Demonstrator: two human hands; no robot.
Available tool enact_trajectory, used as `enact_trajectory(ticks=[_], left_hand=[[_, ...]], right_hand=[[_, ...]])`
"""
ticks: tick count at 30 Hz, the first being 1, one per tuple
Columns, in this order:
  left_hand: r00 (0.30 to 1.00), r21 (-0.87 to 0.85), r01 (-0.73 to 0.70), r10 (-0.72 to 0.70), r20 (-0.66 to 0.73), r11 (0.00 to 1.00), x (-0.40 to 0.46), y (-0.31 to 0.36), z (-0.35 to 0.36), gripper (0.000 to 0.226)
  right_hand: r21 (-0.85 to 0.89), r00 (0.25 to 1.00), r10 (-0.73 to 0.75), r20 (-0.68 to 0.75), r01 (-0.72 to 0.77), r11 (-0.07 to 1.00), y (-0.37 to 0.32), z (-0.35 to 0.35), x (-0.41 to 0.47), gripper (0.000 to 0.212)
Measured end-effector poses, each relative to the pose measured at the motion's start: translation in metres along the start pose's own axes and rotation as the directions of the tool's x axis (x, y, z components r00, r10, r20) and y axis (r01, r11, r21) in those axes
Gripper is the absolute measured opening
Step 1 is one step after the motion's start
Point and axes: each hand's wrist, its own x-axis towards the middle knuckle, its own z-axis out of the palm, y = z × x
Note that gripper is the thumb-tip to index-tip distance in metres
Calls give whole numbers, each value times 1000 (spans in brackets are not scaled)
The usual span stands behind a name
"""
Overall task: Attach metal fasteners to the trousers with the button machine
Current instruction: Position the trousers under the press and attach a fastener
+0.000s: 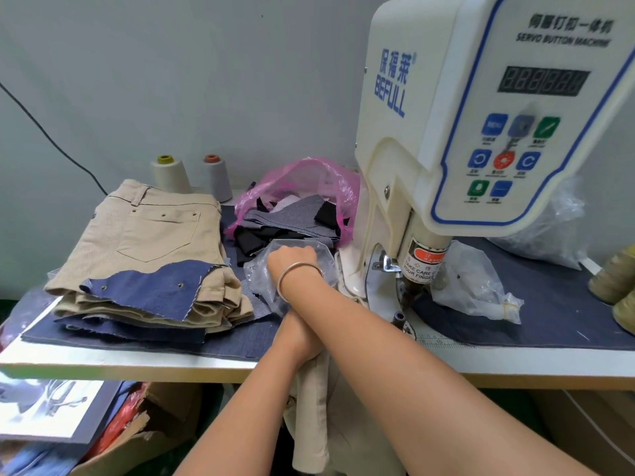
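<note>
Hands crossed at the button machine

Trousers [144, 242] stacked on the bench [137, 365] at left; left hand [300, 333] grips beige cloth [314, 407] at the edge, right hand [292, 261] reaches into a clear bag [261, 273], fingers hidden so can't tell, machine [481, 132] on right.

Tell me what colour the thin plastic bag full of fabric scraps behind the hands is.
Translucent pink plastic bag, seen clearly in the head view.
</note>
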Motion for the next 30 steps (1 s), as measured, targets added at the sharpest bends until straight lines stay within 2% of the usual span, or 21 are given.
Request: enact_trajectory(ticks=[5, 10, 18, 22, 25, 30], left_hand=[[995, 132, -85, 78, 63, 988, 0, 7, -2, 26], [986, 180, -157, 144, 84, 971, 1, 4, -2, 24], [978, 210, -175, 145, 151, 962, 2, 4, -4, 23], [985, 228, -150, 126, 117, 962, 1, 5, -3, 26], [995, 225, -81, 64, 80, 971, 0, 7, -2, 28], [994, 205, -91, 79, 70, 974, 2, 6, -1, 25]], right_hand=[[-20, 1000, -8, 27, 9, 1000, 2, 1, -2, 28], [-15, 999, 15, 41, -14, 1000, 2, -2, -4, 32], [-92, 997, 12, 81, -5, 996, -1, -2, -7, 36], [-14, 998, 20, 61, -20, 1000, 1, -2, -6, 37], [45, 996, 43, 80, -47, 998, 6, 0, -6, 41], [79, 993, 70, 100, -78, 994, 8, 4, -5, 42]])
